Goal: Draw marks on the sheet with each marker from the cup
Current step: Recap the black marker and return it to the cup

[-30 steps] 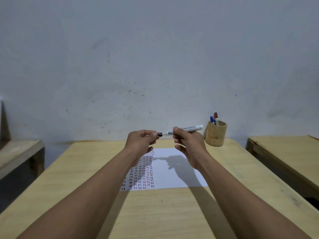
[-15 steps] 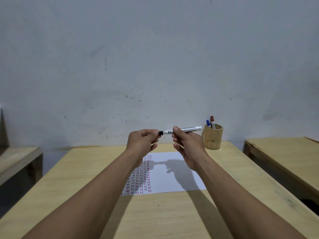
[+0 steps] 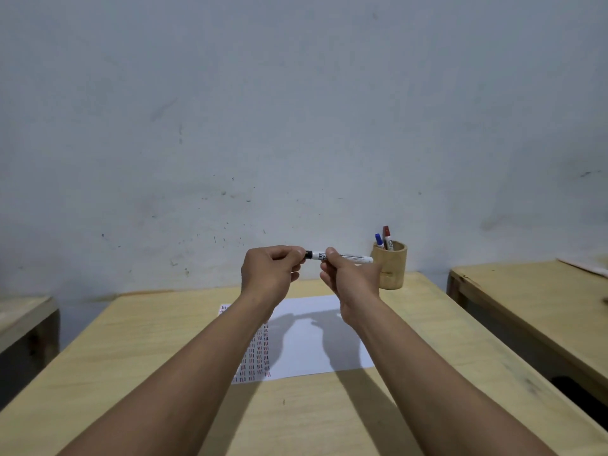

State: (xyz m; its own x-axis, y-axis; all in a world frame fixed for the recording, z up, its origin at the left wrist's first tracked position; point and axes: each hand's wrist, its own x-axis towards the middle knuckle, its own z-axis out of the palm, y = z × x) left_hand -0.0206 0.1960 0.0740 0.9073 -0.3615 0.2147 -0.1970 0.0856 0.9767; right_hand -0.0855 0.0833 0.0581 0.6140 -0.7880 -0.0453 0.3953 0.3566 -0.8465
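Observation:
Both hands hold a white marker (image 3: 350,257) level in the air above the sheet. My right hand (image 3: 348,279) pinches its barrel. My left hand (image 3: 271,271) is closed around its black cap end (image 3: 308,254), which is mostly hidden in the fingers. The white sheet (image 3: 312,340) lies on the wooden table (image 3: 148,357) below, with rows of short red and dark marks along its left part. A wooden cup (image 3: 391,264) stands at the far right of the table, holding a blue-capped marker (image 3: 379,240) and a red-capped marker (image 3: 387,235).
A grey wall rises right behind the table. Another wooden table (image 3: 526,301) stands to the right across a narrow gap, and a low wooden surface (image 3: 23,314) sits at the left.
The view has tilted so the hands sit lower relative to the wall. My left hand has closed further over the marker's black end; both hands keep the marker level.

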